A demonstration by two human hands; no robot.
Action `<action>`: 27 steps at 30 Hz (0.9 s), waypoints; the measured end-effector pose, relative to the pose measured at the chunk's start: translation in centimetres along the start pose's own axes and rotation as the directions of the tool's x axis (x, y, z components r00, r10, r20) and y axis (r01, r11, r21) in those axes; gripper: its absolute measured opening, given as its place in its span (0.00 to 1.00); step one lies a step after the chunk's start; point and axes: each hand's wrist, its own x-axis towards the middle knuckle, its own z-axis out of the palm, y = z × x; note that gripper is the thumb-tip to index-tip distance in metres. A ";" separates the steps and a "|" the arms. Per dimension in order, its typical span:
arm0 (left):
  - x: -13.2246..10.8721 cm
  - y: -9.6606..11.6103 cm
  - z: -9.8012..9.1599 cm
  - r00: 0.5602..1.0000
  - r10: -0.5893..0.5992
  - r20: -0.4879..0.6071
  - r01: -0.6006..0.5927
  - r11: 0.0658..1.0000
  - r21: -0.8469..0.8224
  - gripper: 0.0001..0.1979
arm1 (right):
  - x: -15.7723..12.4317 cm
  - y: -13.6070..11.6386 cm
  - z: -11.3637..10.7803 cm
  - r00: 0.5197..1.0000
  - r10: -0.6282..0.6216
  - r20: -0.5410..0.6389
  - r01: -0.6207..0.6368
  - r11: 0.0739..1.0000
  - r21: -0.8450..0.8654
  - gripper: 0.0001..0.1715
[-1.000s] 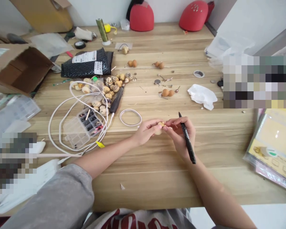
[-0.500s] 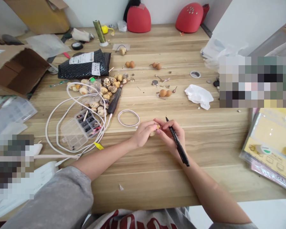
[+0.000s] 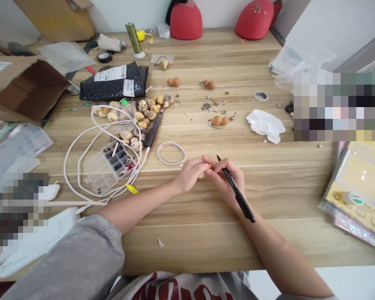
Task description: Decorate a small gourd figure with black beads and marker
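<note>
My left hand is closed around a small pale gourd-like piece, mostly hidden by the fingers. Touching the same piece with its fingertips, my right hand also grips a black marker pen, whose tip points up and away from me. A white cable ring lies just beyond my left hand. Farther off are small brown gourds with screws and metal bits near them.
At the left are a coiled white cable, a compartment box, patterned gourds, a black parcel and a cardboard box. White tissue and packaged sheets lie right; red cases stand behind.
The view has shifted slightly, with table items appearing a little farther right. My left fingers cover more of the small piece, and the pen's rear end sits slightly lower and farther right.
</note>
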 end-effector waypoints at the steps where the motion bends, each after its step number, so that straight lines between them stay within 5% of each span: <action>1: 0.0 0.0 0.0 1.000 0.004 0.001 -0.004 1.000 -0.004 0.15 | 0.0 0.0 0.0 1.000 0.003 0.002 -0.003 1.000 0.003 0.17; 11: -0.1 -0.3 -0.3 1.000 0.001 -0.002 0.000 1.000 0.030 0.15 | 0.0 0.0 0.3 0.999 0.048 -0.007 -0.047 0.993 0.112 0.17; 27: 0.5 -0.1 -0.3 0.999 0.023 0.024 -0.022 1.000 -0.018 0.13 | 0.3 0.0 -0.2 0.999 0.050 -0.012 -0.049 0.997 0.065 0.16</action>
